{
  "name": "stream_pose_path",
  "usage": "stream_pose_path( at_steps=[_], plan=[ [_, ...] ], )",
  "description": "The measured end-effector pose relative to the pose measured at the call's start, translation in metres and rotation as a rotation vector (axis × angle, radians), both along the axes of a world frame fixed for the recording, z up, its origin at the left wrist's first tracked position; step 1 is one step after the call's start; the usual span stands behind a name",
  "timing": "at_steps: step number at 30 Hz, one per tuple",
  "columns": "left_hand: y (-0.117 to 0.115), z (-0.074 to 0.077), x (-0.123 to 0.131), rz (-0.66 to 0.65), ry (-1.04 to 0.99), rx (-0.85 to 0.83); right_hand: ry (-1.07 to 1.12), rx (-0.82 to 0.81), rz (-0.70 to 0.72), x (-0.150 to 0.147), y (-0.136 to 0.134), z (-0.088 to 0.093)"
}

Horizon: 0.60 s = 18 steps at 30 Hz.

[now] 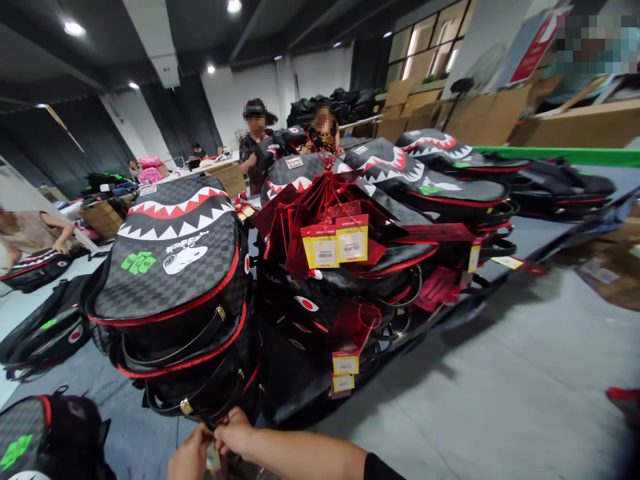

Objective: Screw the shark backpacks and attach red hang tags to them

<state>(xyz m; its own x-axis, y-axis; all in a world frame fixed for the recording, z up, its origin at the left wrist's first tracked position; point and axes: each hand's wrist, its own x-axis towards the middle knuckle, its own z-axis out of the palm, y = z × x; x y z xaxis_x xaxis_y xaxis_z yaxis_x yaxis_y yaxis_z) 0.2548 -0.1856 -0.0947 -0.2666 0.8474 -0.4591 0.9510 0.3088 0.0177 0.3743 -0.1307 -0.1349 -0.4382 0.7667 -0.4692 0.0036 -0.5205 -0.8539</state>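
Right hand (234,432)'s closest in on the bag stack (173,287)'s near bottom edge, left hand (191,455) just beside it, both pinched, can't tell on what, tag (213,457) right there.

One left hand (189,456) and one right hand (233,432) are showing; at least two stacked backpacks (163,280) are rising above them; two yellow-edged labels (351,241) are fronting the red tags (296,223); two people (256,150) are appearing at upper centre.
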Motion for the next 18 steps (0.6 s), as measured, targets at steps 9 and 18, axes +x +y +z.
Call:
stream_pose_path(
  at_steps=[9, 18],
  plan=[
    [0.010, 0.130, 0.095, -0.292, -0.628, 0.399, -0.640, 1.235, -0.458, 0.280, 0.108, 0.292],
    [0.233, 0.348, 0.274, -0.333, -0.938, 1.302, -1.328, 1.165, -0.705, 0.312, 0.226, 0.368]
  ],
)
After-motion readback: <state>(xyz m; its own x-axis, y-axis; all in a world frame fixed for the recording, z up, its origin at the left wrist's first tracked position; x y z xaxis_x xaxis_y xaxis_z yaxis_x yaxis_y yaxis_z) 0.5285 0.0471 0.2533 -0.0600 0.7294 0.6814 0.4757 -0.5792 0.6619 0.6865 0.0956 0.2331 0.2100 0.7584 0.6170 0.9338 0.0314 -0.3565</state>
